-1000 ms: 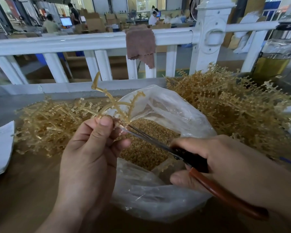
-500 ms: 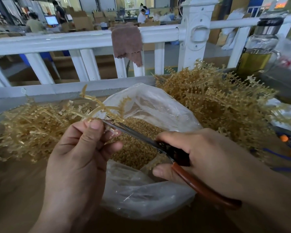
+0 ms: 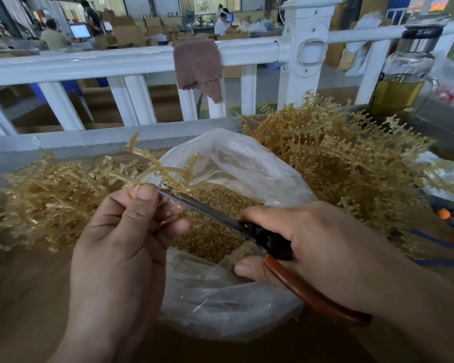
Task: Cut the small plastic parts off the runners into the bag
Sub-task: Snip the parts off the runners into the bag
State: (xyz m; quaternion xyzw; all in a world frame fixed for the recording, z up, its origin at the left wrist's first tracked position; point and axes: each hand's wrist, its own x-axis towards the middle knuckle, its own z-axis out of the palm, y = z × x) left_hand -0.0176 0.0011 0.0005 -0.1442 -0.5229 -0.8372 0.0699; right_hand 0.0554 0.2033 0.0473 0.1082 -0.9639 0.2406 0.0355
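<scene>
risk i see: left hand pinching runner, right hand squeezing scissors; parts may miss bag.

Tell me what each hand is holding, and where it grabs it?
The left hand pinches a plastic runner at its lower end, over the bag. The right hand grips the scissors by their brown handles.

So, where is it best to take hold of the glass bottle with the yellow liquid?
Take the glass bottle by its side handle, coming from the right. It stands upright against the white railing, with the runner pile crowding its front, so the right side looks freest.
</scene>
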